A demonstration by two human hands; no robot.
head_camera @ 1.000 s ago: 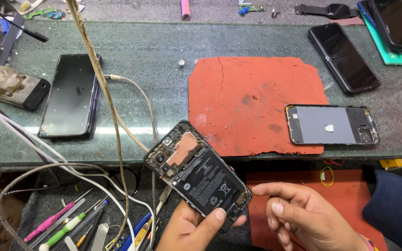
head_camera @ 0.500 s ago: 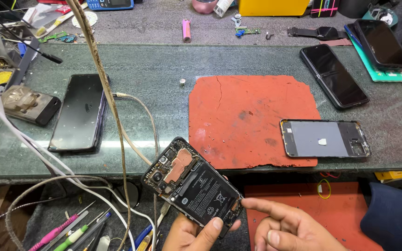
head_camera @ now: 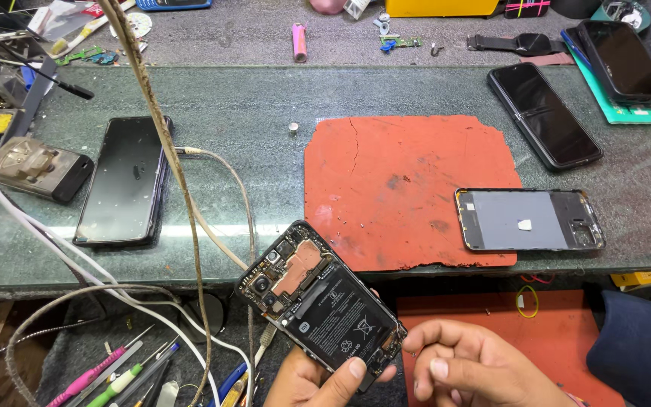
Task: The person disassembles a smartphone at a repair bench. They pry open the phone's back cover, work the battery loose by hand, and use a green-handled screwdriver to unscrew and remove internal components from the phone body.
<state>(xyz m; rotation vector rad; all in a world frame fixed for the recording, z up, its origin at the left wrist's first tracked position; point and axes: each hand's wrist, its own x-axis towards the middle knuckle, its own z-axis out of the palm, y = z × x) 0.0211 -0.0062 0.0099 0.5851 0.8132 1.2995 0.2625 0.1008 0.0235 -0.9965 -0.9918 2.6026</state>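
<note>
My left hand [head_camera: 318, 380] grips an opened phone [head_camera: 319, 301] from below, thumb pressed on its lower edge. The phone lies tilted, back cover off, with the black battery, copper-coloured shield and camera modules showing. My right hand [head_camera: 469, 365] hovers just right of the phone's lower corner, fingers curled loosely together, holding nothing that I can see. A separate phone back cover [head_camera: 529, 219] rests on the right edge of the red work mat [head_camera: 408, 181], inner side up.
A dark phone [head_camera: 124, 179] on a cable lies at left on the glass counter [head_camera: 227, 113], beside a cased phone [head_camera: 35, 168]. Two more phones [head_camera: 544, 114] sit at right. Cables [head_camera: 160, 151] hang in front. Screwdrivers and tweezers [head_camera: 114, 377] fill the tray below left.
The view has shifted, so the bench sits lower in frame. My right hand has dropped slightly and its fingers have curled closer beside the opened phone, which stays in my left hand.
</note>
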